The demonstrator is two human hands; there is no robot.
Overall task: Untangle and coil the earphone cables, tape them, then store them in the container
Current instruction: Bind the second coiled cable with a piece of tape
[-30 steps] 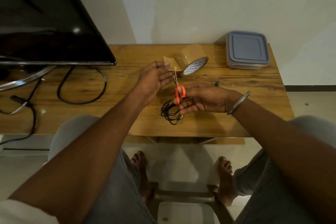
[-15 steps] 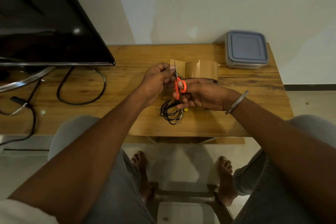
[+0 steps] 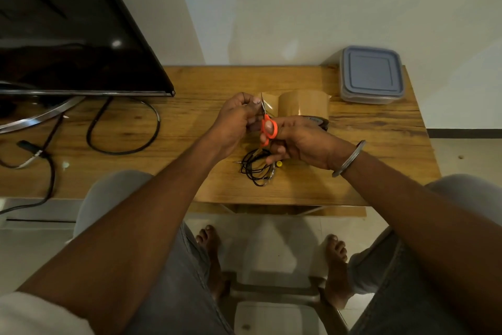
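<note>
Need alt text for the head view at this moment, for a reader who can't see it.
Over a wooden table, the right hand works orange-handled scissors at a strip of brown tape that the left hand pinches, drawn from the tape roll. Coiled black earphones lie on the table below the hands; a lidded grey container sits at the far right corner.

Wood, plastic, tape and metal on one tabletop

The brown wooden tabletop [image 3: 380,144] looks grained and matt; the wide roll of brown packing tape [image 3: 303,105] shines smoothly; the grey plastic container [image 3: 371,75] is dull; the orange-handled scissors [image 3: 267,124] have plastic loops and metal blades.
</note>
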